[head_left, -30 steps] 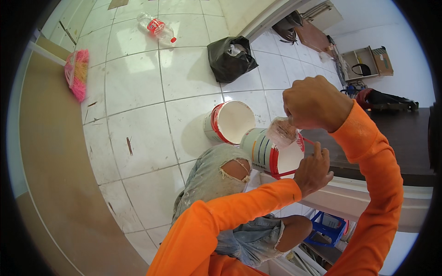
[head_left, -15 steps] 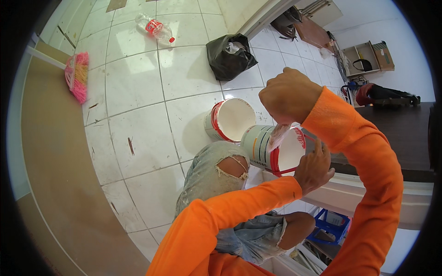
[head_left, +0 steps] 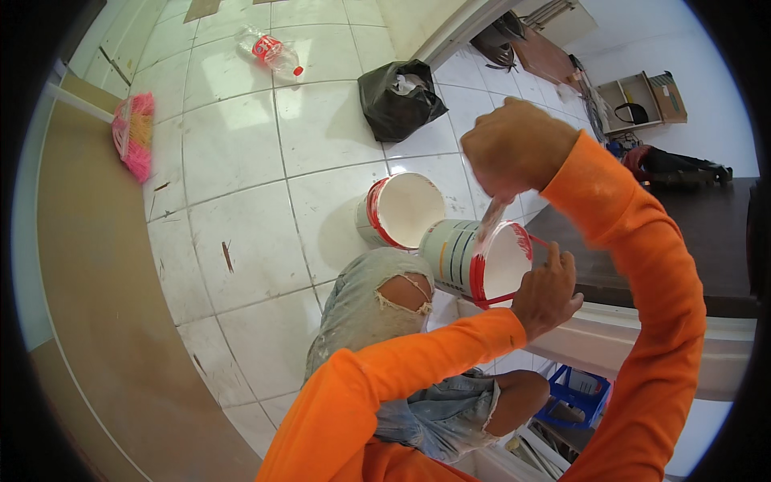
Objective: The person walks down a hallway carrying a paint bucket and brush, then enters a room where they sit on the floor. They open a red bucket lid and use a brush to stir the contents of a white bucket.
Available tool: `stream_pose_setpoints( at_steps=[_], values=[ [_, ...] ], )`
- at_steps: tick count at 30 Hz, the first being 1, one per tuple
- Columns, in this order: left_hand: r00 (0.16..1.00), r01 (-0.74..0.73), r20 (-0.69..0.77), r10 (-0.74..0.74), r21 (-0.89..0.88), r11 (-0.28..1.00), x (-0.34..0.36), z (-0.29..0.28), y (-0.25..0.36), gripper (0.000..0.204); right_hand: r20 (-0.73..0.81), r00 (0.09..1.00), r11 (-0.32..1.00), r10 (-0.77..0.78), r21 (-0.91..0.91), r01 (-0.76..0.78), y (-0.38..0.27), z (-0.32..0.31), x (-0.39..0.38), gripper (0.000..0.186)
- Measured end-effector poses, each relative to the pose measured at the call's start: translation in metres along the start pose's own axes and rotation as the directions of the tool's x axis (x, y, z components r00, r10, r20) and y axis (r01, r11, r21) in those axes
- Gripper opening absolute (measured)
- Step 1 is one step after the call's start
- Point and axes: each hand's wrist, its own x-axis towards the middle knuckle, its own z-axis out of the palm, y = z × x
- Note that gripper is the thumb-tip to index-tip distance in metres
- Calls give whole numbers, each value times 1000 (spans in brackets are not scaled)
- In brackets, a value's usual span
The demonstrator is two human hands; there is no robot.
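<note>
A white paint bucket (head_left: 450,255) with a red rim stands tilted in front of my knees, its open mouth showing white inside. At its right side my left hand (head_left: 548,293) is closed round the bucket's red handle (head_left: 502,299), the index finger sticking up. Above the mouth, my right hand (head_left: 518,149) makes a fist round a flat, pale, stick-like tool (head_left: 493,215). The tool's lower end is at the bucket's rim, blurred by motion, so its exact kind does not show. A second white bucket (head_left: 411,210), red-rimmed and with white inside, stands just left of the first.
Beyond the buckets sits a black plastic bag (head_left: 399,103). A clear bottle (head_left: 275,55) lies on the tiled floor (head_left: 233,153). At left are a pink broom (head_left: 135,138) and a brown board (head_left: 96,281). A dark tabletop (head_left: 683,233) and a blue crate (head_left: 580,392) are at right.
My right hand has risen slightly and moved right, turning the tool more upright over the bucket's rim. My left hand stays on the handle, and the buckets have not moved.
</note>
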Motion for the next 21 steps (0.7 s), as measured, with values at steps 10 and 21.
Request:
stream_pose_setpoints(
  at_steps=[10,21],
  values=[
    [1000,8,5,-8,35,999,2,-3,1,55,199,975,995,98,-6,-99,6,11,14,23],
    [999,49,4,-49,-46,998,2,-6,2,54,553,807,940,205,119,-321,62,33,52,32]
  ],
)
